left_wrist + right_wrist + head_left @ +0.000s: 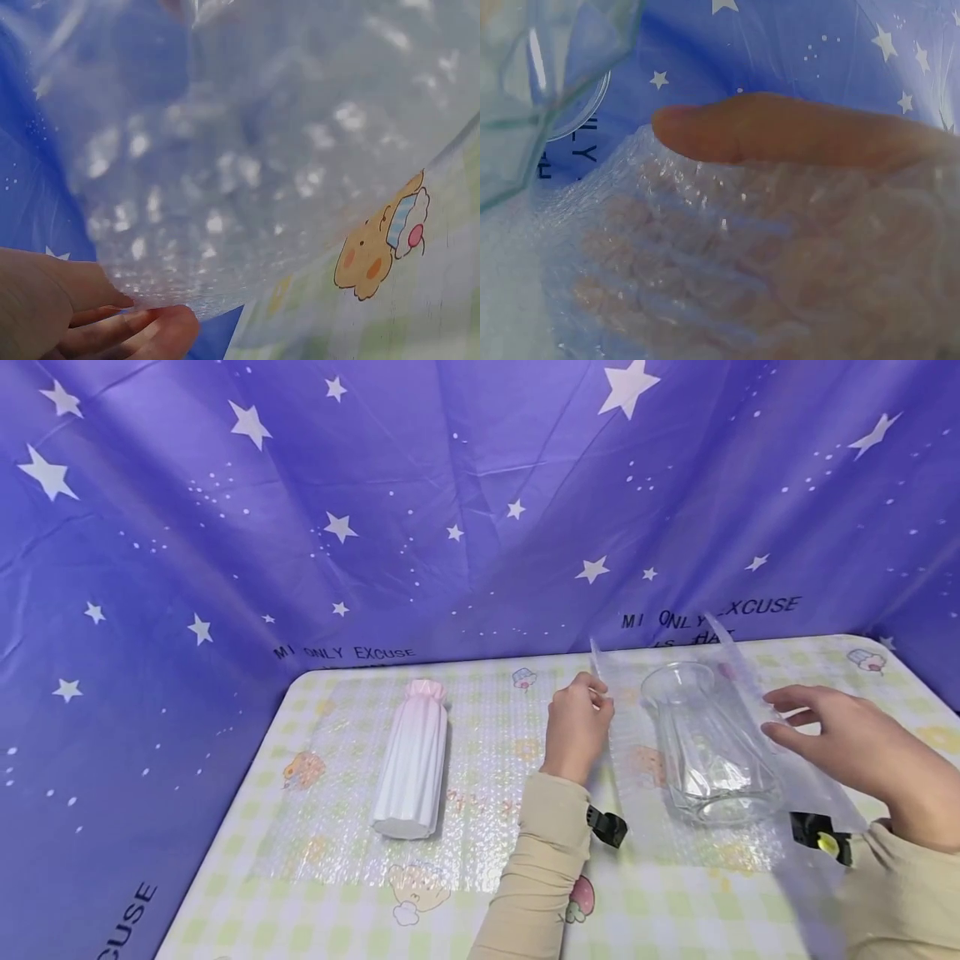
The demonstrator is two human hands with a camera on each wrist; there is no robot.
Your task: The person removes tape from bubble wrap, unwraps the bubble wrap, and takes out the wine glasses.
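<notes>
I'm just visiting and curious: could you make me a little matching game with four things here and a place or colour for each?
1. Glass vase
2. Fluted vase
3. Tabletop
4. Backdrop cloth

A. Pale green and white checks
B. Pink neck, white body
C. Purple-blue with white stars
D. Between the left hand and the right hand

Pairs: 1-D, 2-B, 3-A, 4-C

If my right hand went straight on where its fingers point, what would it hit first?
Likely the raised flap of bubble wrap, which your right hand seems to touch. Beyond it in that line is the clear glass vase, though depth is hard to judge.
</notes>
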